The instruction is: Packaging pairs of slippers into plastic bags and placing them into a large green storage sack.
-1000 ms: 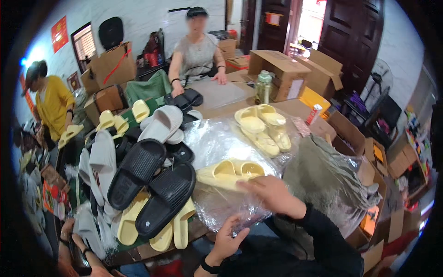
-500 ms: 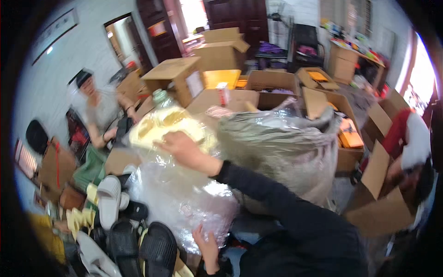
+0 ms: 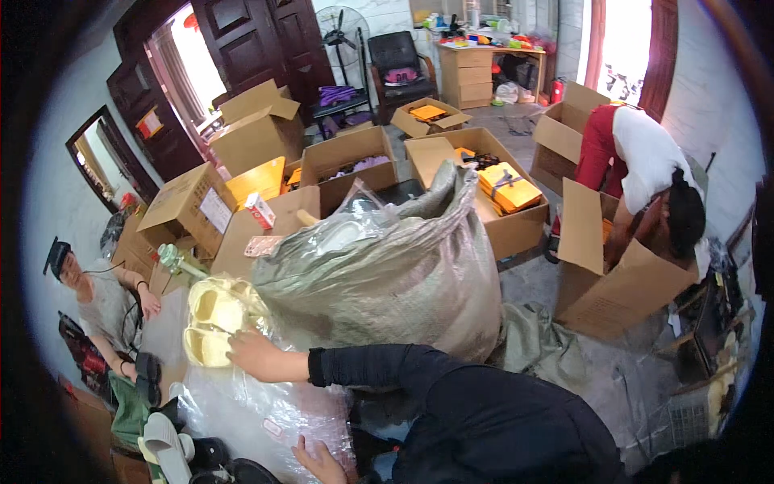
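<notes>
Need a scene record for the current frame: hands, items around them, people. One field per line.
right hand: at the pale yellow slippers, grip unclear
left hand: open, at the clear plastic
beside slippers: large woven sack
lower left: grey slipper
far left: person in a light top
right: person in a white top, bent over an open cardboard box

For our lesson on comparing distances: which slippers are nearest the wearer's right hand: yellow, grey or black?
The yellow slippers, right at the right hand; the grey slippers and the black slippers lie clearly farther from it.
</notes>
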Demonstrator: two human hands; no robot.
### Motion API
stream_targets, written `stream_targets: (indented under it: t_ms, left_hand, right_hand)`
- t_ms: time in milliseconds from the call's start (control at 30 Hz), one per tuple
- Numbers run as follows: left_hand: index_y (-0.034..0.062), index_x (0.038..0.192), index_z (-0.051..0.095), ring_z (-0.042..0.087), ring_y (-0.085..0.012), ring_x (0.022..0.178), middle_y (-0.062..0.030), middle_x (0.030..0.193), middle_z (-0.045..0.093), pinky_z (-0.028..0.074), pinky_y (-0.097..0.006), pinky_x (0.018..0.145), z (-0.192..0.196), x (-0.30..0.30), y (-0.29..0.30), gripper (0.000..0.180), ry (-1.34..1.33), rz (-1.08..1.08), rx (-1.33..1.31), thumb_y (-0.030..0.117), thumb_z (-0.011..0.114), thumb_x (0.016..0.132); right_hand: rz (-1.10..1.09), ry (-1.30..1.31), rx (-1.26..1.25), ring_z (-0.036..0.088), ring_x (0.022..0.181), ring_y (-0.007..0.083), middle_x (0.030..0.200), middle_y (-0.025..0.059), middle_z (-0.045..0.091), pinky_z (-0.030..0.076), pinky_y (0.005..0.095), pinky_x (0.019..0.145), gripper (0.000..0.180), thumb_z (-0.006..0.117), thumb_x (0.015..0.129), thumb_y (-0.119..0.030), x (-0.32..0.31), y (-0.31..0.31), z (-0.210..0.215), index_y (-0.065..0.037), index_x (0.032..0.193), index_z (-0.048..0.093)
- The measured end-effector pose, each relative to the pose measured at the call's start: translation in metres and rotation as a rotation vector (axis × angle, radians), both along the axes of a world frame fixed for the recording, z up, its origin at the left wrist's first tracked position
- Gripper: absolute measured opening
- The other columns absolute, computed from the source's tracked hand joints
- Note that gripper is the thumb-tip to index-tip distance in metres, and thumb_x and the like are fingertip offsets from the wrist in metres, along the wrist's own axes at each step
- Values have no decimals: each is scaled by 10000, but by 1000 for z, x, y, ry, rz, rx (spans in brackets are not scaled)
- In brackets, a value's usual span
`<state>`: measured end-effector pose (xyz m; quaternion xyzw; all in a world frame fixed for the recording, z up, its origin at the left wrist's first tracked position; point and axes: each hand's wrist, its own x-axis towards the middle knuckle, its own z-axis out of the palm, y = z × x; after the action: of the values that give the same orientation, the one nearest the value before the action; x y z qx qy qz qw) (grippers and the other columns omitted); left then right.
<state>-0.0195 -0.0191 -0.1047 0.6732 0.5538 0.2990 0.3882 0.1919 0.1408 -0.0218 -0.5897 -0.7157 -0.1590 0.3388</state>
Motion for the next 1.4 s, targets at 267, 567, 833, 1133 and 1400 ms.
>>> stream_targets:
  t_ms: [267,567,833,1133,1400]
  left_hand:
    - [-13,1249,460,367,-365,1194,-255,1284,399,294,-402,998,-1,10,-3,441,162,-91,128,215,533,879]
    - [4,1262,440,237,-380,1304,-237,1354,345,183,-459,1076,23,18,-25,456,53,56,143,130,548,837]
    - [17,1253,474,157,-479,1310,-369,1366,229,144,-537,1069,1,6,-18,515,382,-32,140,175,566,771]
    - [-19,988,576,412,-494,1090,-307,1046,475,301,-540,966,45,-4,-22,330,333,-224,150,269,596,829]
    - [-6,1204,503,473,-412,1086,-252,1176,492,383,-429,925,56,-51,-21,436,-73,-348,-178,275,567,877]
  right_hand:
    - [104,107,-21,463,1086,329,1103,160,500,259,532,1006,398,619,704,-226,-6,-78,-2,-69,1066,573]
    - [262,29,-271,374,1252,306,1344,132,422,223,532,1047,518,626,752,-287,-32,-100,2,-138,1234,511]
    - [480,-73,-366,454,1160,285,1291,97,474,296,493,1006,485,589,807,-252,-53,-98,5,-163,1270,475]
    - [613,50,-439,472,1137,272,1258,100,492,318,461,992,441,587,809,-227,-73,-77,16,-133,1231,501]
    - [252,-155,-522,388,1226,322,1341,140,405,266,543,1012,622,665,744,-314,-46,-72,70,-132,1294,438]
